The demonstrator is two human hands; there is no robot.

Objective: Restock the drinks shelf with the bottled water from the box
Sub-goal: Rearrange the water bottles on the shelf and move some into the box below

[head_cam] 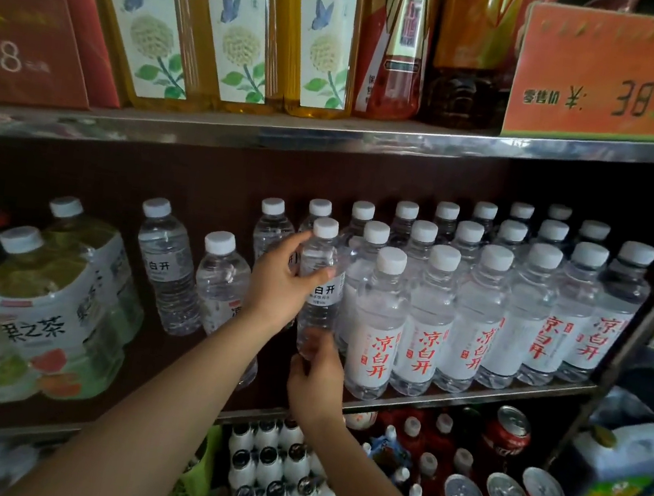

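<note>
The person is setting a water bottle (320, 288) into the middle shelf (463, 396), and both hands are on it because it has to slot upright beside the front-row bottle with red lettering (380, 324), which is standing at its three o'clock, touching or nearly so. The left hand (277, 283) is wrapping the bottle's shoulder from nine o'clock, fingers curled around it with the thumb lying across the front just above the label. The right hand (318, 374) is cupping the base from six o'clock, fingers closed lightly under the bottom, seemingly taking the weight while the upper hand is steering. Both forearms are reaching up from the lower edge of the view, the left one at a steeper slant. Loose bottles (166, 265) are standing apart at nine o'clock, leaving gaps that I'd judge are waiting for more stock. The box is not in sight.
</note>
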